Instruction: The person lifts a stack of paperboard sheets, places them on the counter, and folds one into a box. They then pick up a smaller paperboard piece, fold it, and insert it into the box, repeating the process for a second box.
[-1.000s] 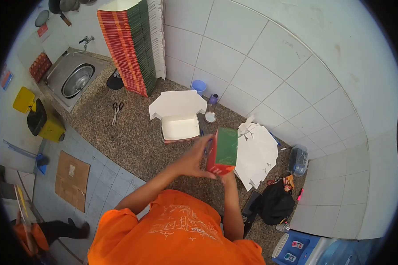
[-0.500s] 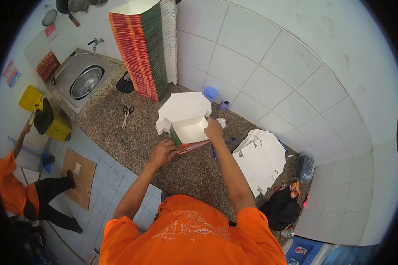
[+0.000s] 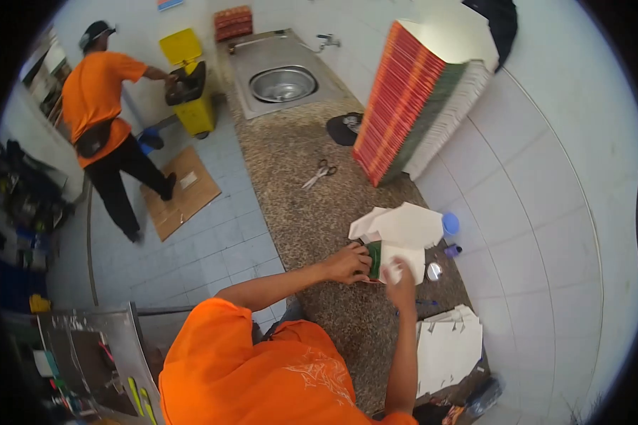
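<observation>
A half-folded cardboard food box (image 3: 409, 255), white inside with a green side panel, stands on the speckled counter with its white lid flaps raised at the back. My left hand (image 3: 348, 263) is closed on the box's green left side, fingers curled over the edge. My right hand (image 3: 401, 285) is at the box's near right part, over the white inside; motion smears its fingers, and something whitish shows at the fingertips. A small round silvery-white item (image 3: 434, 271) lies just right of the box. Flat white box blanks (image 3: 449, 350) lie in a pile near my right forearm.
A tall stack of red and green boxes (image 3: 404, 99) stands against the tiled wall. Scissors (image 3: 320, 174), a black cap (image 3: 345, 129), a blue cup (image 3: 450, 223) and a sink (image 3: 283, 83) are along the counter. A co-worker in orange (image 3: 100, 92) reaches into a yellow bin (image 3: 193, 113).
My view has swung toward the left. My right hand has moved from the box's right wall toward its near inside. The left hand stays at the left side. The co-worker's hand has lowered into the bin.
</observation>
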Demonstrator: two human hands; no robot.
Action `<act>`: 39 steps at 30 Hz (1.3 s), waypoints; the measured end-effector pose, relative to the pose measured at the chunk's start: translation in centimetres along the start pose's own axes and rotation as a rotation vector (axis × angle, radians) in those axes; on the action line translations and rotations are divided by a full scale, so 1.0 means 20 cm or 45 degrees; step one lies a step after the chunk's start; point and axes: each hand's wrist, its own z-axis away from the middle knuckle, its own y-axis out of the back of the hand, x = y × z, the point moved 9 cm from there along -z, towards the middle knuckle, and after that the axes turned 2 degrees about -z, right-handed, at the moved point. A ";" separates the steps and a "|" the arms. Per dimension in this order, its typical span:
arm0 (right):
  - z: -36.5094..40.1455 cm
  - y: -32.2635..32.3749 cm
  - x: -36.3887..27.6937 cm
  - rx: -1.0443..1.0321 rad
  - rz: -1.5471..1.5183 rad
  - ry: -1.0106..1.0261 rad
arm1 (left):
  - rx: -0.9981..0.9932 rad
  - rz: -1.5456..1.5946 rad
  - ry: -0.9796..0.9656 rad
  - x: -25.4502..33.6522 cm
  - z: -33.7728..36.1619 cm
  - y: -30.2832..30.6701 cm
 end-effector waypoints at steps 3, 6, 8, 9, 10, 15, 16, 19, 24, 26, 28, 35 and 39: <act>0.16 -0.26 0.00 -0.241 0.063 0.020 | 0.028 -0.079 -0.006 0.02 0.03 0.00; 0.14 -0.30 0.01 -0.253 0.338 0.109 | 0.044 -0.155 0.171 -0.05 0.04 0.05; 0.12 -0.29 -0.02 -0.300 0.354 0.053 | 0.062 -0.179 0.287 -0.10 0.06 0.05; 0.08 -0.28 -0.02 -0.354 0.478 -0.115 | 0.085 -0.211 0.277 -0.12 0.07 0.02; 0.03 -0.27 0.01 -0.406 0.603 -0.287 | 0.110 -0.238 0.267 -0.13 0.07 -0.02; -0.16 -0.32 0.08 -0.020 0.609 -0.235 | -0.038 -0.112 0.508 -0.12 0.06 -0.12; -0.16 -0.33 0.08 -0.036 0.641 -0.245 | 0.027 -0.161 0.535 -0.12 0.06 -0.08; -0.14 -0.34 0.09 -0.064 0.617 -0.277 | 0.072 -0.221 0.652 -0.16 0.08 -0.12; -0.13 -0.45 0.13 -0.165 0.562 -0.295 | 0.090 -0.159 0.792 -0.22 0.12 -0.22; -0.12 -0.49 0.12 -0.146 0.569 -0.290 | 0.183 -0.130 0.760 -0.21 0.13 -0.21; -0.09 -0.48 0.13 -0.106 0.582 -0.310 | 0.147 0.071 0.797 -0.21 0.13 -0.23; -0.16 0.10 0.25 0.824 0.687 0.005 | 0.461 0.348 0.741 -0.07 0.13 -0.20; -0.22 0.10 0.79 0.320 0.124 -0.501 | 0.656 0.436 1.120 -0.27 0.10 -0.30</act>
